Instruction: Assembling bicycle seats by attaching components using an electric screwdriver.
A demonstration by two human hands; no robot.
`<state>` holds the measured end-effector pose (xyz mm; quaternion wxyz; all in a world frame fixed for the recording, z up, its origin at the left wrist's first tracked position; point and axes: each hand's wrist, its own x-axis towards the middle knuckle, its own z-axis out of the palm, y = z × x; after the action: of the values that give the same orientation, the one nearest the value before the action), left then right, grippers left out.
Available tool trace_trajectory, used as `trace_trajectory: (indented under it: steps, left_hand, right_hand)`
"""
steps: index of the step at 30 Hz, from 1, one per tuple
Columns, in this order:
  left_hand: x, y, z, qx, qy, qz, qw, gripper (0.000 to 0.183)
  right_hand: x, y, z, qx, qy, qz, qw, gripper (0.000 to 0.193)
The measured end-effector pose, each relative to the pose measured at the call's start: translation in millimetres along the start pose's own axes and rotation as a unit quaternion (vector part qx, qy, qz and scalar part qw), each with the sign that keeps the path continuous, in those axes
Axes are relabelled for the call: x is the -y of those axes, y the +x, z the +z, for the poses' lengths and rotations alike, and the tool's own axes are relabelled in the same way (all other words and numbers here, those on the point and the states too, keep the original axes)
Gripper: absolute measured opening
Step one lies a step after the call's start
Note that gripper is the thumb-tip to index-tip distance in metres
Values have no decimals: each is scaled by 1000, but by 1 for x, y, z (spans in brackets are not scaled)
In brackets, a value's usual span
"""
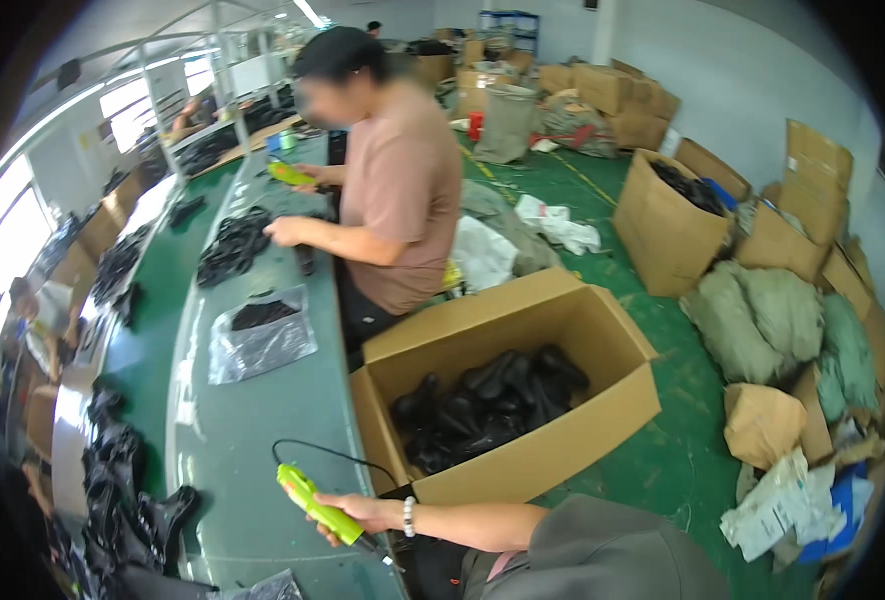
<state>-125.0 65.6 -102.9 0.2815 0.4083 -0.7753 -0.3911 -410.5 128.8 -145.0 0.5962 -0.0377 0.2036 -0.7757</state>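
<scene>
- Right hand (363, 512) wrapped round the lime power driver (308, 494), lower frame, left of centre; left hand unseen!
- No piece visible at its tip: driving seemingly pending.
- Black pieces (493, 395) in carton (553, 460), mid-frame: done or waiting? Can't tell.

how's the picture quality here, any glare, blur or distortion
Head view: left-hand windows blown out white, pale sheen on the green tabletop; same view: the table's long edges bowed, corners black, a soft blur over the face of the co-worker, the lime-green tool in the right hand fairly clear.
</scene>
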Motion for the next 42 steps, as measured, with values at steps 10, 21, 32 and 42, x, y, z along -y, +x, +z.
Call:
trace_trajectory:
  steps: [10, 21, 32, 42]
  left_hand:
    - [2, -7, 1, 23, 28, 44, 998, 23]
    - [-1, 8, 5, 32, 28, 23, 999, 19]
    - [24, 20, 6, -12, -3, 76, 997, 9]
    - [-43, 230, 32, 35, 53, 87, 994, 61]
  right_hand:
    - [-2, -14, 4, -30, -41, -46, 998, 61]
    - [-1, 2, -10, 30, 32, -11, 999, 69]
    - [6, -4, -21, -27, -13, -1, 1000, 71]
    - [20, -6, -15, -75, -26, -3, 997, 69]
